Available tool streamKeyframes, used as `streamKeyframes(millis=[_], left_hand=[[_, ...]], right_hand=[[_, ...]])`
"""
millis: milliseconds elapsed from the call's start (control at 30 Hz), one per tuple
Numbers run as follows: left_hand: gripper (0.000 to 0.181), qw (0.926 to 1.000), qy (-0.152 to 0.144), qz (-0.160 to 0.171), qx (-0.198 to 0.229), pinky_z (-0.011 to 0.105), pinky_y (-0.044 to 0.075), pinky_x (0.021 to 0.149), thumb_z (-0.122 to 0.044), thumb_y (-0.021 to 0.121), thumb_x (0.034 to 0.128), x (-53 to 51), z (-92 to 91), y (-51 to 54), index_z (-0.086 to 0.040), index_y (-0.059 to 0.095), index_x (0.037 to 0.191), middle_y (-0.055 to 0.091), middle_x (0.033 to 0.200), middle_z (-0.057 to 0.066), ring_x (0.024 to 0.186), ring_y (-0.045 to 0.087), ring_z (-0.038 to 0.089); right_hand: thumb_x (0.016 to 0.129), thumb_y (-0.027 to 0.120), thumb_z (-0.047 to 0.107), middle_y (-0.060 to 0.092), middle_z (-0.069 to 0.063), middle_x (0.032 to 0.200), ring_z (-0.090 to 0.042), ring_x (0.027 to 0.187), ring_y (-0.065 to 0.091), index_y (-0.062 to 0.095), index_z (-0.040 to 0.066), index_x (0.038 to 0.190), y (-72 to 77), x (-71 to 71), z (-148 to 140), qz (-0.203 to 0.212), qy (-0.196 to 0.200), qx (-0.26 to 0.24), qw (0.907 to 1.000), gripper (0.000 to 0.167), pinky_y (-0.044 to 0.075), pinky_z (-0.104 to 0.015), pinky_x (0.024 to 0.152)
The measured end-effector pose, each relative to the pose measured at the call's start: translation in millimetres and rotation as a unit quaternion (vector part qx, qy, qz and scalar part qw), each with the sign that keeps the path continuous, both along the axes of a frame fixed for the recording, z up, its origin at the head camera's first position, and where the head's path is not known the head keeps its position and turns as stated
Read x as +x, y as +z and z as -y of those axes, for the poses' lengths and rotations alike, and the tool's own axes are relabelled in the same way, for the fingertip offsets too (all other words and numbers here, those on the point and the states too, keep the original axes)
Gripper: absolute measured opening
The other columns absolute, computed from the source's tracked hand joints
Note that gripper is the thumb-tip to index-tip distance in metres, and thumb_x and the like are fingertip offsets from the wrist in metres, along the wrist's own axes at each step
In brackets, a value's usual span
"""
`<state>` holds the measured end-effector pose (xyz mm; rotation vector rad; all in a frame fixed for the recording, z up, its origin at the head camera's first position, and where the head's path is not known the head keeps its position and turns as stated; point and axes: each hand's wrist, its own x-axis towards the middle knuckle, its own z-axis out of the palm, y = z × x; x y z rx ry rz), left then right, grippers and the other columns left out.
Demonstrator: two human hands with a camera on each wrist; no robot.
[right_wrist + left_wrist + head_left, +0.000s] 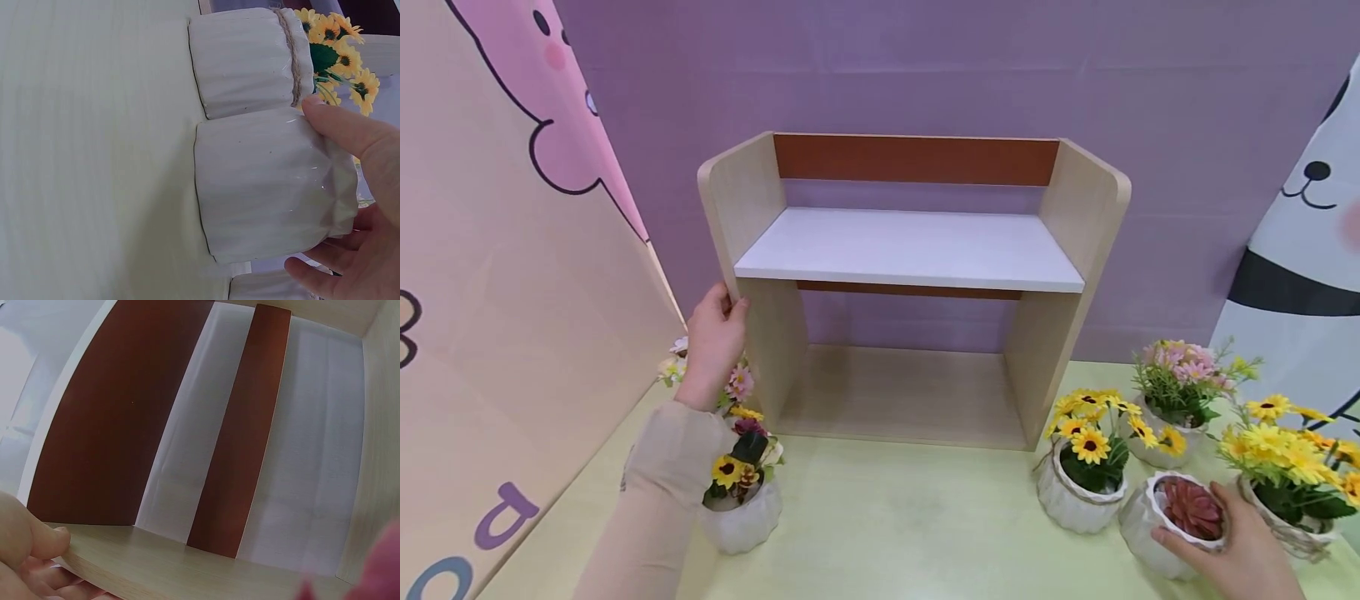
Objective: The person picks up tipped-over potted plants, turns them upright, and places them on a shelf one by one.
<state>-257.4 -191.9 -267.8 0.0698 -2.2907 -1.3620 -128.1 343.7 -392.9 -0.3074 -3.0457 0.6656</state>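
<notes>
My left hand (713,343) grips the front edge of the left side panel (742,208) of a small wooden shelf, thumb inside and fingers outside; the left wrist view shows the hand (31,556) at that panel's edge. At the lower right, my right hand (1247,546) holds the rim of a white pot (1150,533) with a dark red succulent (1193,508). In the right wrist view the thumb and fingers of the hand (369,187) span this pot (269,187), which appears to stand on the table.
A pot with yellow flowers (1078,500) stands left of the succulent, pink flowers (1183,367) behind, and more yellow flowers (1292,458) to the right. Near my left forearm is another flower pot (743,517). The shelf has a white middle board (910,246).
</notes>
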Motion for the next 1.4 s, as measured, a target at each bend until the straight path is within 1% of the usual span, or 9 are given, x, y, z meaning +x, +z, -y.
streamKeyframes(millis=[100,267,400,467,600,833,1100,1267,1400], left_hand=[[0.032,1.0000,0.003,-0.003,-0.007,0.046,0.042,0.093,-0.015,0.040,0.0964,-0.5,-0.2,-1.5,0.002,0.047,0.123,0.054,0.123,0.021,0.111,0.052,0.032],[0.032,0.9998,0.003,-0.011,-0.019,0.046,0.042,0.092,-0.013,0.040,0.0962,-0.6,-0.2,-3.5,0.001,0.047,0.124,0.054,0.124,0.021,0.112,0.052,0.033],[0.033,0.9996,0.006,-0.016,-0.023,0.046,0.043,0.093,-0.014,0.041,0.0963,-1.8,1.3,-5.4,0.000,0.047,0.126,0.053,0.125,0.020,0.113,0.052,0.033],[0.032,0.9993,0.011,-0.020,-0.028,0.046,0.043,0.092,-0.013,0.041,0.0961,-3.1,1.7,-5.6,0.000,0.048,0.125,0.054,0.124,0.020,0.111,0.053,0.032],[0.030,0.9992,0.017,-0.019,-0.030,0.046,0.045,0.089,-0.013,0.042,0.0960,-3.2,1.7,-5.8,0.001,0.049,0.122,0.056,0.120,0.021,0.108,0.055,0.032],[0.030,0.9990,0.019,-0.021,-0.034,0.046,0.045,0.089,-0.013,0.042,0.0958,-2.1,1.2,-5.6,0.002,0.049,0.121,0.056,0.120,0.021,0.107,0.055,0.033],[0.031,0.9994,0.016,-0.017,-0.026,0.045,0.045,0.090,-0.013,0.043,0.0958,-3.6,2.1,-5.9,0.001,0.049,0.122,0.056,0.120,0.020,0.108,0.055,0.032],[0.031,0.9994,0.016,-0.014,-0.028,0.045,0.045,0.089,-0.013,0.042,0.0959,-3.1,1.4,-5.3,0.001,0.049,0.122,0.057,0.120,0.021,0.107,0.055,0.032],[0.031,0.9994,0.017,-0.010,-0.029,0.046,0.045,0.089,-0.013,0.042,0.0961,-1.3,0.9,-4.1,0.002,0.049,0.122,0.056,0.120,0.021,0.107,0.054,0.033]], right_hand=[[0.073,0.066,0.057,0.042,-0.044,0.112,-0.056,0.099,0.045,0.024,-0.023,0.125,-0.4,0.8,0,0.009,-0.011,-0.002,0.9999,0.105,0.044,-0.055,0.074],[0.071,0.066,0.058,0.047,-0.040,0.108,-0.053,0.096,0.049,0.024,-0.019,0.125,-3.5,2.4,0,0.031,-0.031,-0.024,0.9988,0.103,0.045,-0.053,0.071],[0.069,0.066,0.061,0.044,-0.041,0.112,-0.055,0.098,0.047,0.023,-0.018,0.126,-4.6,1.3,0,0.041,-0.053,-0.028,0.9974,0.107,0.045,-0.053,0.072],[0.069,0.066,0.062,0.041,-0.042,0.115,-0.056,0.101,0.045,0.022,-0.018,0.127,-4.0,0.9,1,0.043,-0.063,-0.022,0.9969,0.109,0.044,-0.054,0.073],[0.069,0.065,0.062,0.040,-0.042,0.117,-0.057,0.102,0.044,0.022,-0.017,0.127,-2.4,2.0,2,0.051,-0.070,-0.012,0.9962,0.107,0.044,-0.055,0.072],[0.069,0.065,0.062,0.041,-0.041,0.118,-0.058,0.101,0.045,0.026,-0.015,0.127,-1.3,4.0,4,0.031,-0.082,0.004,0.9962,0.104,0.044,-0.055,0.071],[0.067,0.066,0.063,0.042,-0.040,0.117,-0.058,0.101,0.044,0.028,-0.014,0.126,-3.0,3.5,6,0.016,-0.099,0.017,0.9948,0.104,0.044,-0.055,0.072],[0.066,0.067,0.063,0.043,-0.040,0.117,-0.056,0.101,0.045,0.029,-0.015,0.126,0.0,4.4,8,0.016,-0.111,0.020,0.9934,0.105,0.044,-0.054,0.073],[0.066,0.067,0.063,0.043,-0.039,0.116,-0.055,0.101,0.046,0.028,-0.016,0.126,4.5,5.1,11,0.023,-0.111,0.021,0.9933,0.106,0.044,-0.054,0.073]])
